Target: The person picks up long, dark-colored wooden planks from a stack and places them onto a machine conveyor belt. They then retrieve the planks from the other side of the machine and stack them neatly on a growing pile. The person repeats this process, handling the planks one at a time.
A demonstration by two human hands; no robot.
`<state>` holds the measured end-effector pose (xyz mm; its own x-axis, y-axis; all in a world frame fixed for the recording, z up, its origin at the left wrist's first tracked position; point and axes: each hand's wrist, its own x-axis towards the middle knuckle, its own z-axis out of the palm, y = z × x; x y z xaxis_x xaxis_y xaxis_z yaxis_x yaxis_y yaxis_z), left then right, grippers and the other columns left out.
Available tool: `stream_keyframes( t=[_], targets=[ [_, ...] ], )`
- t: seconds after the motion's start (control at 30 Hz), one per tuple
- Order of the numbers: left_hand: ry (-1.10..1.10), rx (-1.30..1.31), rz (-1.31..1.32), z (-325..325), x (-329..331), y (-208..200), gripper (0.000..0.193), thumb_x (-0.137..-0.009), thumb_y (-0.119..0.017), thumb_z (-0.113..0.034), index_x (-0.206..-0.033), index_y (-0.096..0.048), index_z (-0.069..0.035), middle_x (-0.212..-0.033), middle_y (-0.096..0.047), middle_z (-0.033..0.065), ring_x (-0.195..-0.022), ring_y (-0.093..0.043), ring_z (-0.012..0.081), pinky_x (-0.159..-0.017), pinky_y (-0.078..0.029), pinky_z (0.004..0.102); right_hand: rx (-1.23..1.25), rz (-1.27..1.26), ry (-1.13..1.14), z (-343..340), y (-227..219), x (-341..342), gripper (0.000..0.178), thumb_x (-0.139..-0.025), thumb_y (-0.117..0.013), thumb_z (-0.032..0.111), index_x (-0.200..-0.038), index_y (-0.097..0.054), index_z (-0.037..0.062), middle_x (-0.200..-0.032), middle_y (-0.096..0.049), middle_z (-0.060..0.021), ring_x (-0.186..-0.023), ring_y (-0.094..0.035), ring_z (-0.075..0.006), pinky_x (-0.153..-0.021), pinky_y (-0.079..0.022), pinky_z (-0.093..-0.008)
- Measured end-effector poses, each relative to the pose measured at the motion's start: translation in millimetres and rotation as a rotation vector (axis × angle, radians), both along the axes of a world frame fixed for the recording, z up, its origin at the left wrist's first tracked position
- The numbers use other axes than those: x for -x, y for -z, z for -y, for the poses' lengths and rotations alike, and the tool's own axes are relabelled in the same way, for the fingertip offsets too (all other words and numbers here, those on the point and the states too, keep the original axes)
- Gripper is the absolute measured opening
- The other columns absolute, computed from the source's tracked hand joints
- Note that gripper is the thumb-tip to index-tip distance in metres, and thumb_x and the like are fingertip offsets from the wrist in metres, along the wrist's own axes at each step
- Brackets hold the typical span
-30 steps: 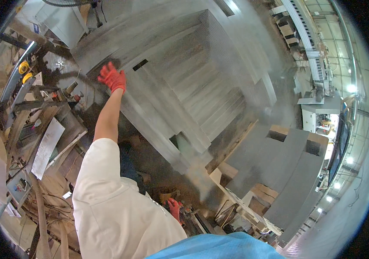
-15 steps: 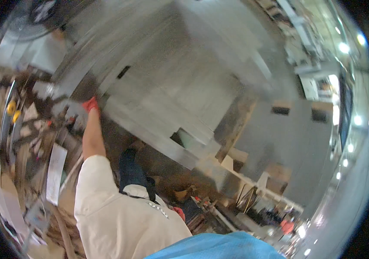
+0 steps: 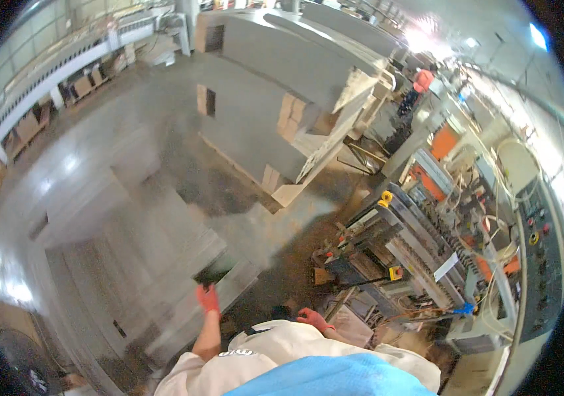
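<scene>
My left hand (image 3: 207, 300), in a red glove, is at the near right edge of a stack of large grey panels (image 3: 130, 264). Its fingers look slightly apart, beside a dark rectangular cut-out (image 3: 216, 268) in the stack; whether they touch the panel I cannot tell. Close to my body is my right hand (image 3: 314, 319), also in a red glove, with loosely bent fingers and nothing visible in it. It is nearest to the machine (image 3: 387, 257) on the right, with dark rails and yellow parts.
Beyond the panels stands a tall stack of grey boards (image 3: 262, 79) with notched openings. A control panel (image 3: 538, 231) with buttons is at the far right. Another person (image 3: 420, 82) in an orange-red top stands in the background. A long conveyor-like frame (image 3: 51, 86) runs along the far left.
My view has swung to the right, bringing the machine and control panel into sight. The left arm, stretched out before, is now closer to my body, and my right hand has come into view.
</scene>
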<state>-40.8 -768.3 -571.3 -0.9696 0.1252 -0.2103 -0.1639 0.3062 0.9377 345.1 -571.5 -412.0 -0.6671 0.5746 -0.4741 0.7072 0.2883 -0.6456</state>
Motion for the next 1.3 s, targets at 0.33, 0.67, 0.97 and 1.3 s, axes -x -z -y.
stream_keyframes(
  t=[0.33,0.67,0.97,1.3],
  targets=[
    [0.823,-0.417,-0.512,-489,-22,-409,0.047,-0.101,-0.068,-0.029,-0.139,-0.052,-0.005,-0.119,-0.065,0.0143,-0.106,-0.061,0.0248,-0.093,-0.050,0.0400,-1.111,-0.342,0.588,-194,-207,-32,0.034,-0.091,-0.070,0.021,-0.121,-0.063,0.0080,-0.112,-0.065,-0.0147,-0.108,-0.060,-0.0381,-0.094,-0.048,-0.0505],
    [0.743,-0.469,-0.925,-776,-38,-602,0.074,-0.088,-0.078,-0.049,-0.146,-0.053,-0.011,-0.132,-0.064,0.0178,-0.129,-0.053,0.0348,-0.108,-0.044,0.0441,-1.079,0.055,0.807,-372,-215,-118,0.033,-0.103,-0.059,0.032,-0.128,-0.061,0.0099,-0.117,-0.064,-0.0147,-0.114,-0.058,-0.0367,-0.111,-0.036,-0.0541],
    [0.519,-0.181,-1.027,-884,59,-646,0.057,-0.085,-0.077,-0.053,-0.126,-0.069,-0.014,-0.111,-0.075,0.0146,-0.115,-0.064,0.0315,-0.101,-0.048,0.0446,-1.205,0.036,0.810,-373,-210,-102,0.031,-0.104,-0.052,0.037,-0.119,-0.067,0.0149,-0.122,-0.061,-0.0151,-0.119,-0.055,-0.0370,-0.116,-0.029,-0.0578],
    [0.385,-1.006,-0.202,-892,96,-651,0.038,-0.091,-0.072,-0.015,-0.122,-0.053,-0.005,-0.099,-0.065,0.0156,-0.073,-0.068,0.0256,-0.060,-0.056,0.0401,-1.208,0.057,0.818,-374,-217,-97,0.029,-0.102,-0.053,0.034,-0.118,-0.070,0.0157,-0.124,-0.062,-0.0157,-0.118,-0.056,-0.0368,-0.116,-0.030,-0.0556]
  ],
)
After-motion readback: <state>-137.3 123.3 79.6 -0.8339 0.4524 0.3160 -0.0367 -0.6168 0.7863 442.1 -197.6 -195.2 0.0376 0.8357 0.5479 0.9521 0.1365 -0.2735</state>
